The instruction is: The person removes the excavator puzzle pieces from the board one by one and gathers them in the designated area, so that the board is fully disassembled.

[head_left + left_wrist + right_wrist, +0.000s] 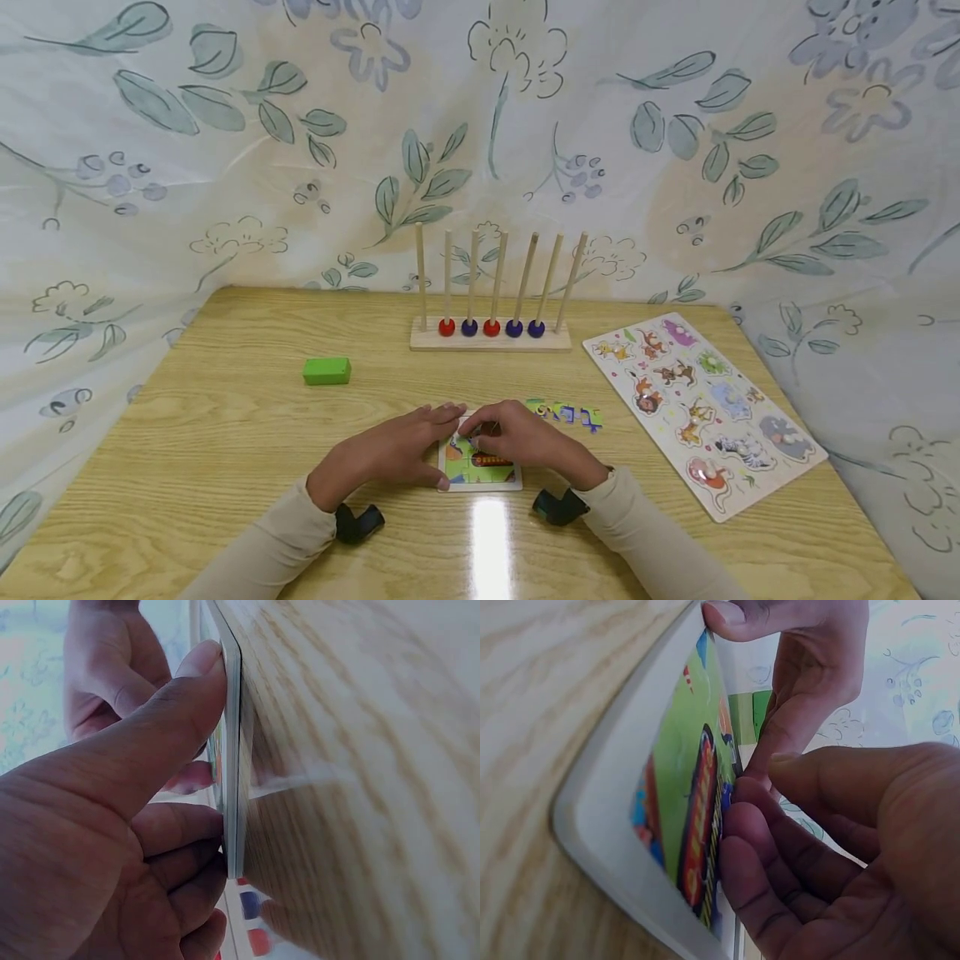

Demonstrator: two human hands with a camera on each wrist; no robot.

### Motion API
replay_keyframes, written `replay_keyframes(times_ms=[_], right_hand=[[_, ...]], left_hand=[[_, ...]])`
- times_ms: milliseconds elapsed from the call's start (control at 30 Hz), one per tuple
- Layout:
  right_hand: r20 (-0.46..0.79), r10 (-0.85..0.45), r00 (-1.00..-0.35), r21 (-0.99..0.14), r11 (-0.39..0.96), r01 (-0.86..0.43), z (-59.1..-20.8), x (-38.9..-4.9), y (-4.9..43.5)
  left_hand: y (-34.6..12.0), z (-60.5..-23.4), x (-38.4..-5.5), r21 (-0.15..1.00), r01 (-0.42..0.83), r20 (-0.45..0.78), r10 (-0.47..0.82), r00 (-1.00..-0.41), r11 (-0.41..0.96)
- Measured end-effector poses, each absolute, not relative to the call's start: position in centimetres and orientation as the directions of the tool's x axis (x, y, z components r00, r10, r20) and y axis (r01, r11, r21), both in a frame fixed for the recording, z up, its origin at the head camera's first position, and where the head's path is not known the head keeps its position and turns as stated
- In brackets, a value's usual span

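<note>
A small framed jigsaw puzzle lies flat on the table, its picture green with a red, yellow-spotted strip. My left hand rests along its left side. The left thumb presses the near corner, while the left fingers reach the far end. Over the upper part of the puzzle is my right hand, its fingertips touching the picture. The right thumb stands slightly apart from them. Whether a small piece is under those fingertips is hidden. Loose puzzle pieces lie just beyond the right hand.
A wooden stand with upright pegs and red and blue beads is at the back. A green block sits on the left. On the right lies an animal peg puzzle board. Flowered cloth hangs behind the wooden table.
</note>
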State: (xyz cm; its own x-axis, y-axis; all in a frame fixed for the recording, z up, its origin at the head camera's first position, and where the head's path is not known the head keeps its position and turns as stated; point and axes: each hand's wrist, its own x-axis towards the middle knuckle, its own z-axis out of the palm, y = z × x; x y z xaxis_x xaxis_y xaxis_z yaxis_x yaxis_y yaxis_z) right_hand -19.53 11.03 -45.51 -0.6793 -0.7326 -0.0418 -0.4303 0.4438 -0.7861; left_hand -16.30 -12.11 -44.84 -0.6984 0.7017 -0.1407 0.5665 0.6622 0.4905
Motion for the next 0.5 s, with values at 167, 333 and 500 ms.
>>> replay_keyframes(times_ms=[167, 333, 500], right_hand=[[-0.039, -0.742, -0.67, -0.798, 0.426, -0.425, -45.63, -19.48, 11.08], [-0.036, -0.754, -0.656, -0.811, 0.406, -0.422, -45.74, -19.5, 11.26], [-0.029, -0.759, -0.65, -0.814, 0.395, -0.425, -45.65, -19.39, 11.43]], left_hand=[[-12.12, -44.99, -16.31, 0.502, 0.552, -0.153, 0.696, -0.701, 0.666], [-12.05, -45.2, -16.45, 0.494, 0.556, -0.147, 0.694, -0.705, 0.669], [-11.82, -45.35, -16.45, 0.49, 0.553, -0.131, 0.684, -0.718, 0.674]])
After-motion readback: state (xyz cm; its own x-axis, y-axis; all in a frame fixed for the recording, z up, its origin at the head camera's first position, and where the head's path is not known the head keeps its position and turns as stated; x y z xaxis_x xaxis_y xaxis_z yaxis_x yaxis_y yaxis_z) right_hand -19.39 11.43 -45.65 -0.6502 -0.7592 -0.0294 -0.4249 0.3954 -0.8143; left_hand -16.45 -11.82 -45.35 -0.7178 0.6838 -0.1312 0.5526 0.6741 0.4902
